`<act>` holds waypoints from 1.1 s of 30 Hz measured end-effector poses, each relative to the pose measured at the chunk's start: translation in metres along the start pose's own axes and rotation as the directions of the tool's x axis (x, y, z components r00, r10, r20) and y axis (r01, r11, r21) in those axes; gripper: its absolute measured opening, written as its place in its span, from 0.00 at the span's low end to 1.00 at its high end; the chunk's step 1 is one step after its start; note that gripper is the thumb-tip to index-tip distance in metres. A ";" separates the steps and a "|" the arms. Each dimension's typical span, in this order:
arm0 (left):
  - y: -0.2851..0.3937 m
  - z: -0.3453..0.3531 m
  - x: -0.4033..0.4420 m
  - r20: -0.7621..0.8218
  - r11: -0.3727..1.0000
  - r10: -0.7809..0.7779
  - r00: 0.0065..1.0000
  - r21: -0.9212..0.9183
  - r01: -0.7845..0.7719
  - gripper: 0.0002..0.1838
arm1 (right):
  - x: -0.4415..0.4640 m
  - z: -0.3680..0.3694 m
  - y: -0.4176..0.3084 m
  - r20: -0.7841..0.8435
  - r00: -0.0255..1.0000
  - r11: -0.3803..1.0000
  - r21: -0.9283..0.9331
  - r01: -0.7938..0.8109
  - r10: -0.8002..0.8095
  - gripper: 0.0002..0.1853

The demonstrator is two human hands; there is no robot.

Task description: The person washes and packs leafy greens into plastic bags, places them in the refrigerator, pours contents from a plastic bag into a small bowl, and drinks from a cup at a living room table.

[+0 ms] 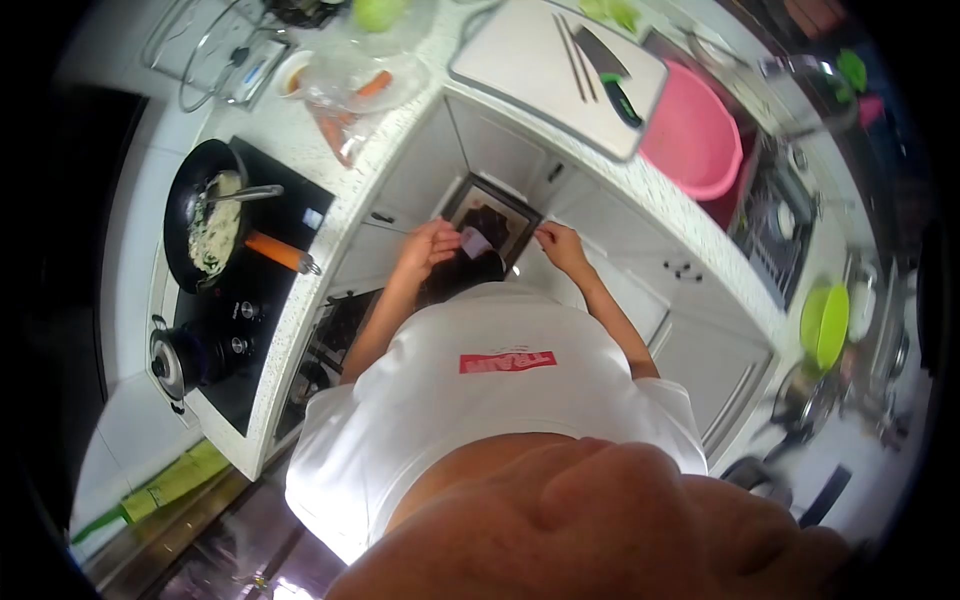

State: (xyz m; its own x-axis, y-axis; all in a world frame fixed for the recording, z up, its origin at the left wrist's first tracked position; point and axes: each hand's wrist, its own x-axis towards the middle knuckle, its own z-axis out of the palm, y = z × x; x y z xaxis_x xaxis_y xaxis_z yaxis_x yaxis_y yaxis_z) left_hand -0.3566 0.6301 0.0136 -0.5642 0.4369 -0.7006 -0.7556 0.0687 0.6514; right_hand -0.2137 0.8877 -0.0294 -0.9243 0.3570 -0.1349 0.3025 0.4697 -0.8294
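Note:
My left hand [432,248] is in front of my body, its fingers curled in near the left side of a dark-framed rectangle [512,200]. To the right, my right hand [564,247] has its fingers pressed together beside the frame's other side. Whatever either hand may hold is too small to make out, and I cannot tell if they touch the frame. Inside the frame are brown and black areas and a pale purplish patch [476,242]. White cabinet doors [420,150] stand around it.
At left, a black wok [178,215] with pale food and an orange handle sits on the hob, near a lidded pot [172,365]. A cutting board [510,60] carries a knife [607,68] and chopsticks [575,60]. A pink basin [700,135] and green bowl [824,325] are right.

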 end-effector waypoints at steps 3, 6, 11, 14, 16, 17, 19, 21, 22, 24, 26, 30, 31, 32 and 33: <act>0.043 0.006 0.032 -0.003 0.997 0.077 0.997 -0.011 -0.077 0.17 | 0.061 -0.018 -0.015 0.029 0.999 0.999 -0.007 -0.035 0.036 0.09; 0.094 0.021 0.055 0.090 0.985 0.172 0.981 -0.001 -0.173 0.17 | 0.121 -0.044 -0.045 -0.028 0.994 0.992 0.073 0.107 -0.106 0.10; 0.141 0.027 0.080 0.037 0.978 0.198 0.979 -0.071 -0.195 0.16 | 0.209 -0.106 -0.092 -0.171 0.983 0.970 0.219 0.108 -0.070 0.10; 0.146 0.016 0.083 -0.013 0.971 0.191 0.981 -0.145 -0.191 0.16 | 0.275 -0.160 -0.084 -0.282 0.959 0.937 0.335 0.098 0.000 0.08; 0.136 0.002 0.089 -0.060 0.965 0.185 0.981 -0.180 -0.193 0.16 | 0.327 -0.197 -0.065 -0.362 0.929 0.934 0.352 0.065 0.072 0.09; 0.130 -0.003 0.091 -0.090 0.960 0.174 0.981 -0.205 -0.189 0.16 | 0.351 -0.217 -0.060 -0.423 0.902 0.988 0.152 -0.020 0.084 0.12; 0.135 0.002 0.082 -0.171 0.960 0.150 0.974 -0.210 -0.185 0.17 | 0.403 -0.253 -0.034 -0.542 0.840 0.955 -0.236 -0.177 0.021 0.20; 0.137 0.003 0.079 -0.238 0.951 0.144 0.961 -0.234 -0.201 0.17 | 0.442 -0.275 -0.026 -0.552 0.828 0.845 -0.394 -0.362 0.097 0.29; 0.136 0.002 0.078 -0.246 0.948 0.146 0.958 -0.243 -0.207 0.16 | 0.452 -0.278 -0.022 -0.603 0.779 0.811 -0.364 -0.457 0.168 0.32; 0.137 0.006 0.080 -0.253 0.946 0.147 0.956 -0.245 -0.210 0.16 | 0.479 -0.273 -0.017 -0.696 0.655 0.734 -0.276 -0.621 0.293 0.40; 0.141 0.011 0.082 -0.249 0.954 0.136 0.959 -0.227 -0.194 0.16 | 0.501 -0.272 -0.005 -0.620 0.697 0.726 -0.282 -0.627 0.361 0.42; 0.159 0.031 0.093 -0.299 0.968 0.112 0.948 -0.184 -0.172 0.18 | 0.526 -0.263 0.009 -0.533 0.811 0.849 -0.288 -0.443 0.242 0.36; 0.167 0.040 0.092 -0.277 0.970 0.130 0.952 -0.162 -0.180 0.17 | 0.524 -0.260 0.016 -0.516 0.835 0.875 -0.297 -0.383 0.190 0.34; 0.173 0.048 0.091 -0.256 0.972 0.145 0.956 -0.145 -0.186 0.17 | 0.523 -0.257 0.023 -0.572 0.820 0.889 -0.364 -0.278 0.022 0.29; 0.179 0.054 0.089 -0.236 0.972 0.164 0.958 -0.126 -0.197 0.16 | 0.516 -0.255 0.022 -0.584 0.810 0.923 -0.282 -0.261 0.051 0.28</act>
State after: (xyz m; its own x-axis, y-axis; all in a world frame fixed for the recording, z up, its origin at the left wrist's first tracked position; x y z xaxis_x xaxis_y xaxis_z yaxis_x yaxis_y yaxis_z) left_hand -0.5239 0.7293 0.0833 -0.7427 0.2183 -0.6330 -0.6651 -0.1320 0.7350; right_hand -0.6249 1.2876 0.0210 -0.5972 0.7848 0.1655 0.5863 0.5680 -0.5776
